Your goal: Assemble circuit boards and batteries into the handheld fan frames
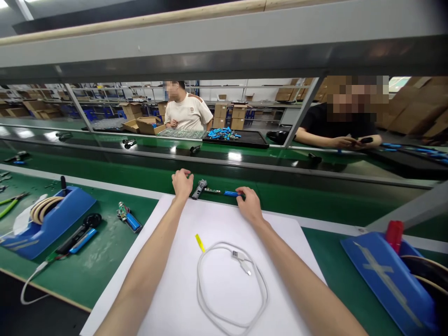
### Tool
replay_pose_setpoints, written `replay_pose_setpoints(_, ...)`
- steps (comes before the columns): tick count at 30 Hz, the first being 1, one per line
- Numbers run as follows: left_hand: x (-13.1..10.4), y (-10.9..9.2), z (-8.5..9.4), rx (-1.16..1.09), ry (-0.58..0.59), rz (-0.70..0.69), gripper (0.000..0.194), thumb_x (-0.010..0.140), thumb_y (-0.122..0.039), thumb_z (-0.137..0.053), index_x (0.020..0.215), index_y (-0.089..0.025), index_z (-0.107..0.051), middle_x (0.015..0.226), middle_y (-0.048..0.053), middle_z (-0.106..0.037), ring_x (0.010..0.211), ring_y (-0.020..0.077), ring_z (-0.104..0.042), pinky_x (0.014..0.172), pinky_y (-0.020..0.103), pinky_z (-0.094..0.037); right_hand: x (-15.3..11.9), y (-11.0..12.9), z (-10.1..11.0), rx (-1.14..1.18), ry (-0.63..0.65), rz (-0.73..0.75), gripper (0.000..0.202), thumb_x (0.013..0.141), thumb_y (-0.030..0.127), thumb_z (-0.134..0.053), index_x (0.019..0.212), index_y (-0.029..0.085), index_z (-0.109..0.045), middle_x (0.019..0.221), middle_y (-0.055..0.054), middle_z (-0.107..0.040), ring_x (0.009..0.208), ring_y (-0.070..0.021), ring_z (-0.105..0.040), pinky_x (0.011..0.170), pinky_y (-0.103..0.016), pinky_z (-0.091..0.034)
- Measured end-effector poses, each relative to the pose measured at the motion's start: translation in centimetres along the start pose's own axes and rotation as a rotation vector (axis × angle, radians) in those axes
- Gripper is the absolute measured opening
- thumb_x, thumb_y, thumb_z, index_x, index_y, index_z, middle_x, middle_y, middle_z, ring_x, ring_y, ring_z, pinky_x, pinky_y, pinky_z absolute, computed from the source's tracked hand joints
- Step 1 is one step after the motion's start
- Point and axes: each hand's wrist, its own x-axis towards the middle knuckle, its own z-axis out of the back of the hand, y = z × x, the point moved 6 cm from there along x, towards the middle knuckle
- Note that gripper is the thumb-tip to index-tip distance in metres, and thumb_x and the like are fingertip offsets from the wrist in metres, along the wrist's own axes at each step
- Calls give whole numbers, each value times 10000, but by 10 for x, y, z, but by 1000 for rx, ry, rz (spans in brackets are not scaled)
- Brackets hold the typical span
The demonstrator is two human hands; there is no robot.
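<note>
My right hand (249,203) has its fingertips on the right end of a blue cylindrical battery (231,193). The battery lies in line with a narrow green circuit board (212,190) and a dark device housing (199,189) on the green belt, just beyond the white sheet. My left hand (182,183) is beside the housing, fingers bent and apart, with nothing visible in it. Between my forearms, a coiled white USB cable (199,284) lies on the white sheet (175,289), with a yellow strip (199,243) near its upper left.
Blue tape dispensers (52,224) stand at left and right. Partly assembled devices (84,231) and green-handled pliers (10,205) lie at left. More parts sit on the belt (122,170). Two people are across the line, near a tray (252,138) of blue-battery parts. A shelf beam (224,42) spans above.
</note>
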Motion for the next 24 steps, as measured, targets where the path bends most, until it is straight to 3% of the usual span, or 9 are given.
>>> replay_pose_setpoints(2, 3, -15, 12, -58, 16, -67, 326, 961, -416, -460, 1001, -185, -687, 1042, 96, -731, 1022, 237, -657, 890, 320, -483, 0, -2, 0, 14, 0, -17, 276, 768, 161, -458, 965, 194, -649, 920, -64, -667, 914, -248, -577, 839, -393, -472)
replay_pose_setpoints(5, 3, -32, 21, -58, 93, -132, 568, 989, -536, -283, 826, -194, -706, 898, 74, -751, 889, 205, -693, 816, 278, -493, 0, -6, 0, 29, -10, -44, 271, 772, 181, -453, 956, 193, -651, 917, -64, -672, 910, -246, -583, 851, -400, -469)
replay_pose_setpoints(7, 3, -35, 18, 16, 204, -123, 570, 934, -605, -383, 668, -200, -683, 753, 88, -736, 802, 232, -703, 776, 305, -499, 1, -7, 1, 38, -17, -63, 267, 776, 195, -448, 949, 192, -651, 910, -65, -674, 903, -245, -586, 846, -402, -469)
replay_pose_setpoints(10, 1, -23, 5, 157, 354, -51, 405, 665, -592, -757, 569, -218, -633, 603, 83, -689, 722, 283, -703, 718, 339, -504, 1, -8, 2, 53, -19, -86, 272, 773, 205, -443, 945, 192, -653, 897, -63, -677, 893, -241, -592, 833, -396, -473)
replay_pose_setpoints(13, -1, -7, -8, 268, 407, 24, 378, 511, -477, -891, 652, -233, -639, 700, 75, -721, 826, 307, -714, 766, 356, -513, 1, -8, 2, 64, -20, -105, 283, 767, 210, -439, 948, 189, -656, 895, -64, -680, 880, -236, -595, 828, -392, -476)
replay_pose_setpoints(18, -4, 3, -21, 373, 425, 79, 323, 766, -380, -776, 977, -164, -662, 1072, 109, -711, 1045, 265, -664, 935, 447, -498, 1, -9, 2, 69, -15, -127, 287, 767, 216, -445, 952, 187, -661, 890, -66, -682, 868, -236, -596, 834, -394, -475)
replay_pose_setpoints(20, -3, 2, -16, 374, 393, 83, 390, 758, -325, -785, 1065, -137, -634, 1195, 160, -666, 1149, 311, -619, 981, 498, -465, 1, -9, 1, 69, -10, -128, 283, 774, 217, -445, 952, 188, -662, 893, -65, -683, 865, -231, -599, 835, -386, -476)
replay_pose_setpoints(22, -1, -3, -5, 346, 345, 78, 475, 649, -267, -855, 1042, -123, -631, 1267, 233, -620, 1239, 409, -551, 1005, 540, -425, 1, -9, 1, 69, -6, -131, 280, 786, 221, -442, 955, 188, -662, 898, -65, -682, 861, -226, -602, 830, -378, -478)
replay_pose_setpoints(24, 1, -13, 8, 282, 278, 36, 445, 632, -247, -854, 1006, -129, -642, 1323, 258, -581, 1306, 459, -478, 1041, 552, -378, 0, -9, 1, 68, -1, -137, 279, 792, 224, -442, 960, 188, -661, 894, -63, -681, 855, -224, -604, 821, -373, -477)
